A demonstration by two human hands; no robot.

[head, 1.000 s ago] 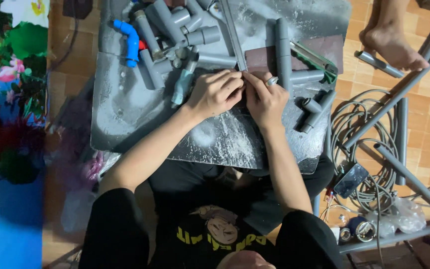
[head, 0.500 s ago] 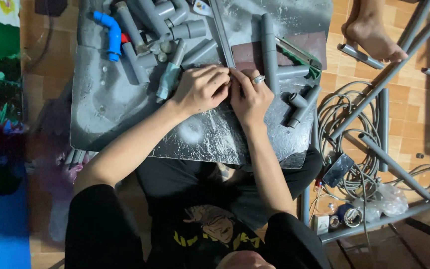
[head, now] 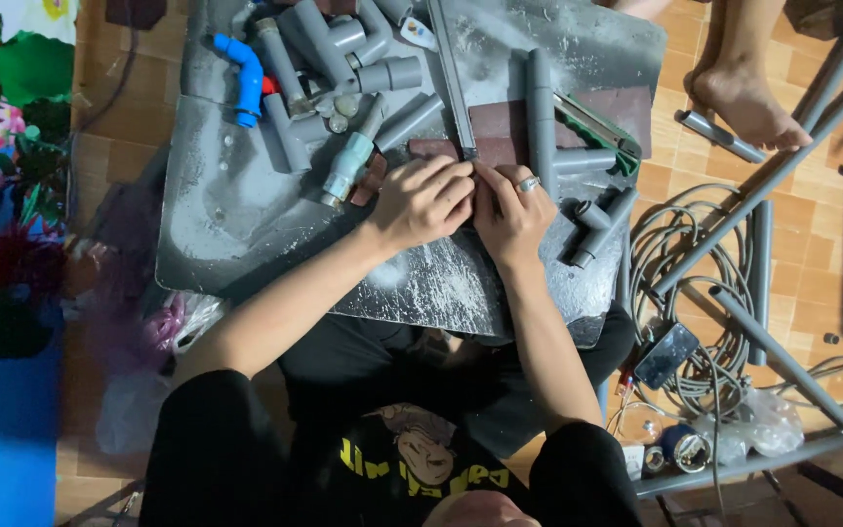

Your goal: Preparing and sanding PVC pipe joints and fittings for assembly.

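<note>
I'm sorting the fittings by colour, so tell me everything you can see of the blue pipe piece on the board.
The blue pipe piece is a short bent fitting, plastic by its look, with a wider socket collar at each end. It lies flat near the far left corner of the dusty grey board, beside a pile of grey pipe fittings. Something small and red sits against its lower end. Neither hand touches it; both are busy further right.

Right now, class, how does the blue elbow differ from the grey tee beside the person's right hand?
The blue elbow is bright blue; the grey tee is dull grey. The elbow is a short bend at the sheet's far left corner; the tee has a long straight run with a side branch, near the right hand. The elbow lies away from both hands. Both are plastic pipe fittings lying on the dusty metal sheet.
</note>
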